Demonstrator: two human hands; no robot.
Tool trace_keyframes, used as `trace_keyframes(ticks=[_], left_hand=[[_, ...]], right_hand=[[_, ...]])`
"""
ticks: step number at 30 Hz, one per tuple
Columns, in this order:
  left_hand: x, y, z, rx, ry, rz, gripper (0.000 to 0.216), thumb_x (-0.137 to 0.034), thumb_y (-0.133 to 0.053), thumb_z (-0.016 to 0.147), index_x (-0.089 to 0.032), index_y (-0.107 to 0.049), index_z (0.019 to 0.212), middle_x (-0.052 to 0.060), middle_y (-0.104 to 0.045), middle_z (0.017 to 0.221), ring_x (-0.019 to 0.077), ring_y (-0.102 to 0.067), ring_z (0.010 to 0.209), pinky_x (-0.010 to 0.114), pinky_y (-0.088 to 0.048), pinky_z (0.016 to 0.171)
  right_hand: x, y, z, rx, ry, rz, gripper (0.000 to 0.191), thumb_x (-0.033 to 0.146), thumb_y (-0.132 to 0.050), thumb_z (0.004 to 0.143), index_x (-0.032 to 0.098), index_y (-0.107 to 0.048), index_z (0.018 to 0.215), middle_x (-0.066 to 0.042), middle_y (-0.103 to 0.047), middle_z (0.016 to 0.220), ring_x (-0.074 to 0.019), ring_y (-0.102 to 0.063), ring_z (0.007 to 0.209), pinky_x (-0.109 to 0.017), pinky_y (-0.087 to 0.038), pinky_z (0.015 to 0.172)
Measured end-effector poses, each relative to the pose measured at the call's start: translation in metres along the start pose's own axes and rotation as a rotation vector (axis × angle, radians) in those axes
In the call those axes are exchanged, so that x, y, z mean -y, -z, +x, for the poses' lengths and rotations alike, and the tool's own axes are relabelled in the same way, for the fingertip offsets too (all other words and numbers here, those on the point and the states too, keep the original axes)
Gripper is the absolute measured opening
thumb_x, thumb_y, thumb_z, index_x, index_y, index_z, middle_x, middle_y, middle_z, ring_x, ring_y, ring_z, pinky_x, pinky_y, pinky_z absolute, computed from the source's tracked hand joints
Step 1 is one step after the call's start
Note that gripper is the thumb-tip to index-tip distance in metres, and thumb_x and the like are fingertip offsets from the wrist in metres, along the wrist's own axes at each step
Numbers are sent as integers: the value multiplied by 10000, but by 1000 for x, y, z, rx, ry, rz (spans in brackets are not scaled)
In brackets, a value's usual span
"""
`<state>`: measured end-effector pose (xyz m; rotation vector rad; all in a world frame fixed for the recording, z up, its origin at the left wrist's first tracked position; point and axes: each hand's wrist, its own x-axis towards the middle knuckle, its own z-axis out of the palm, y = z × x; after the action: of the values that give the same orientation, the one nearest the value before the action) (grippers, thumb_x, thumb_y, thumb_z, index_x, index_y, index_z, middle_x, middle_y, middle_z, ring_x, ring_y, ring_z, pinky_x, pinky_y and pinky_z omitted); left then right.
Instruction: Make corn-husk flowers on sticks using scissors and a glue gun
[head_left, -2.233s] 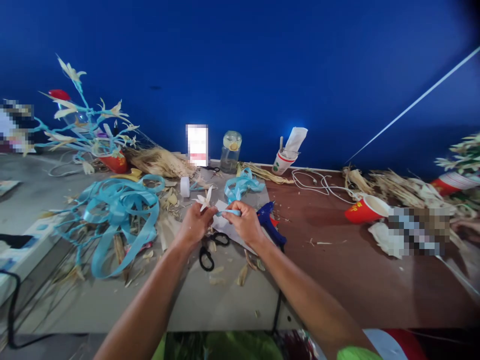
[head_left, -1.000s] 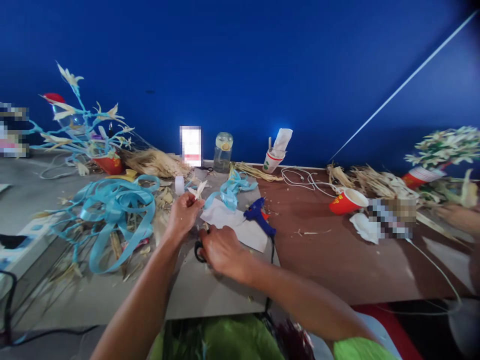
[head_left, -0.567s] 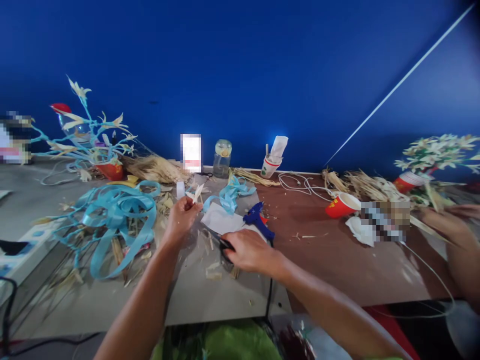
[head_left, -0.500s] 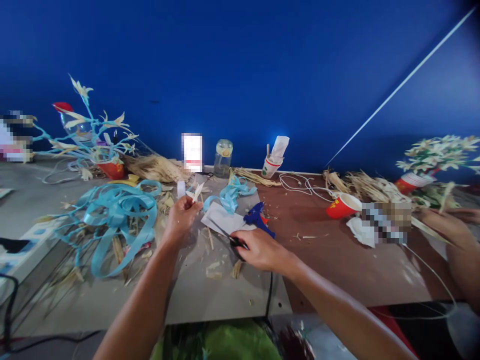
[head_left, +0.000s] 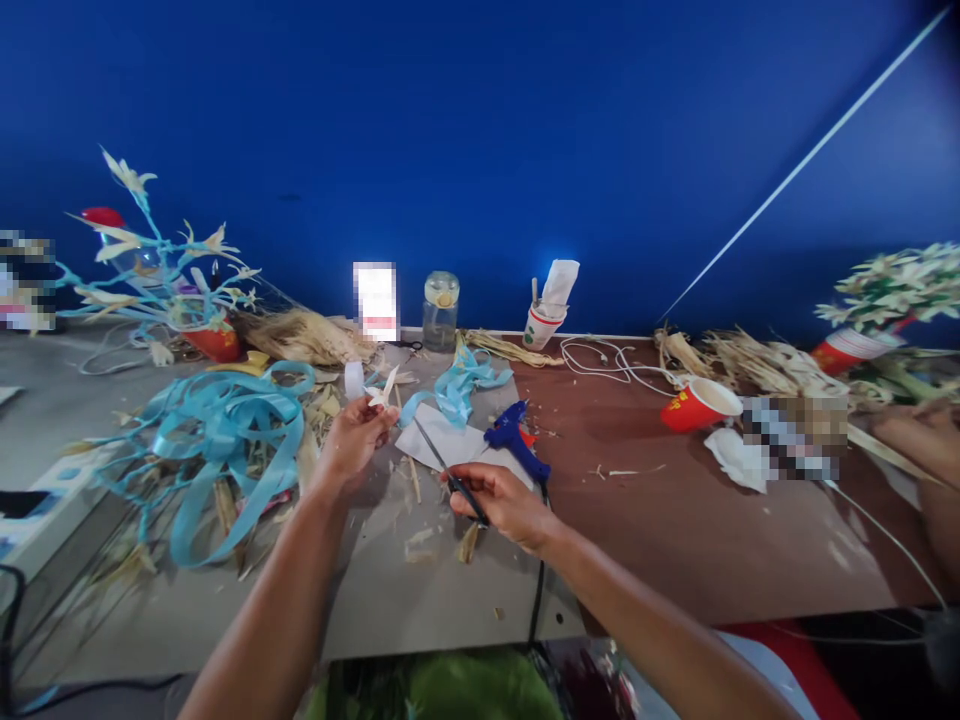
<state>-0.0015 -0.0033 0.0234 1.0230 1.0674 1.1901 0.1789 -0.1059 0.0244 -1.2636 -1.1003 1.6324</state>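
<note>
Between the closed fingertips of my left hand [head_left: 352, 440] is a small cream flower [head_left: 386, 388] with pointed petals. My right hand [head_left: 506, 500] is closed around the dark handles of a pair of scissors [head_left: 441, 455], whose blades point up and left above a white paper sheet [head_left: 427, 435]. A blue glue gun [head_left: 517, 440] lies just beyond my right hand. Past my left hand sits a white tape roll [head_left: 354, 380], and light-blue ribbon [head_left: 461, 390] lies behind the sheet.
Loops of blue ribbon [head_left: 232, 440] and blue-wrapped branches with cream flowers [head_left: 161, 250] occupy the left. A glass jar [head_left: 441, 315], a white cup [head_left: 541, 328] and dried husks [head_left: 307, 338] stand along the wall. At right are a tilted red cup [head_left: 701, 403] and another person's hand [head_left: 919, 435].
My right hand has turned, so the scissors show more fully over the paper. My left hand still holds the flower. The whole view has shifted slightly.
</note>
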Motion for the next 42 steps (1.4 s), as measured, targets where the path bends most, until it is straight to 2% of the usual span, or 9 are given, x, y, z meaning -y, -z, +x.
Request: trace_keyframes(ticks=[7,14,19,28,42], left_hand=[[-8,1,-3,-27,86,-135,322,-268,-788,532,-156,-492,590,-82,-445,488,20,-359,400,187,-338,453],[-10,-9,-8,-62,109,-122,330,-263,-791,506,-158,-489,587,-81,-451,494,20,-353,392,198,-339,447],[-5,-15,-10,-21,109,-167,336,-261,-785,523,-161,-472,591,-76,-462,508,24,-369,402,202,-349,461],[-4,-20,-13,-60,131,-175,372,-255,-790,496,-163,-442,593,-92,-440,490,12,-342,386,189,-338,450],[-3,-18,-11,-15,140,-148,337,-255,-778,507,-158,-460,562,-78,-463,507,16,-338,387,202,-343,448]], right_hand=[[-3,2,0,34,-20,3,420,402,-779,555,152,-674,875,17,-564,676,-86,-477,607,-217,-384,588],[-9,-6,6,64,9,82,372,380,-731,607,160,-648,896,16,-569,673,-104,-518,626,-243,-413,626],[-18,-10,10,61,52,115,348,347,-701,634,172,-629,926,29,-544,652,-99,-514,610,-237,-418,614],[-23,-12,7,-18,148,-41,329,333,-689,667,172,-642,950,11,-562,723,-96,-482,637,-208,-414,599],[-26,-10,10,22,68,52,362,355,-688,642,171,-636,949,19,-561,681,-96,-509,608,-235,-438,604]])
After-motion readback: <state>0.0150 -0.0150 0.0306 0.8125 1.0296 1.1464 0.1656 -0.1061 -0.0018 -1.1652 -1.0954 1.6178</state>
